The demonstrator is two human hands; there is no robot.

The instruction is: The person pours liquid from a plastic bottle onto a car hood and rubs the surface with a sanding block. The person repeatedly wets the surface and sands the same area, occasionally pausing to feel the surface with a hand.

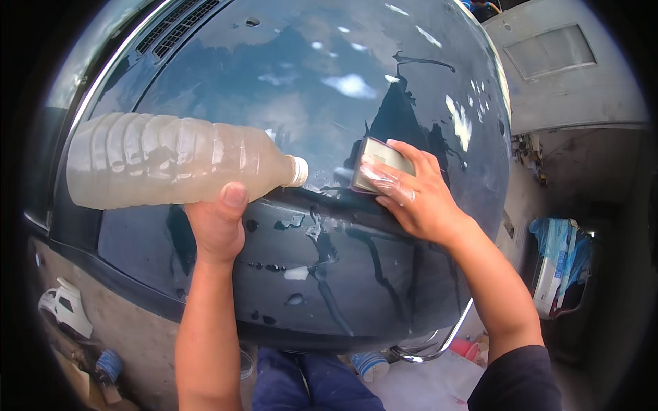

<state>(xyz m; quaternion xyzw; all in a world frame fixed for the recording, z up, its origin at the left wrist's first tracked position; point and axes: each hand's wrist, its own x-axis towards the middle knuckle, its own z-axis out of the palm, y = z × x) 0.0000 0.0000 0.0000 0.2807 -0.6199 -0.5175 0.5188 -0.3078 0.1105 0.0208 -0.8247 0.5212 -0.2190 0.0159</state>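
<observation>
Over the left part of a dark blue vehicle panel (274,79), the left hand (218,229) holds a large ribbed plastic bottle (171,159) of cloudy liquid on its side, thumb against the near wall, other fingers hidden behind it. The bottle's whitish cap (299,172) points toward the panel's right edge, near a pale rectangular block (385,156). Between the cap and that edge, the right hand (419,195) grips the block, fingers laid over its top and coated with a whitish wet film. Dark wet streaks (378,260) run down toward the panel's near edge, where a curved chrome bar (456,327) shows by the right corner. A slatted vent (179,29) sits near the far left corner.
</observation>
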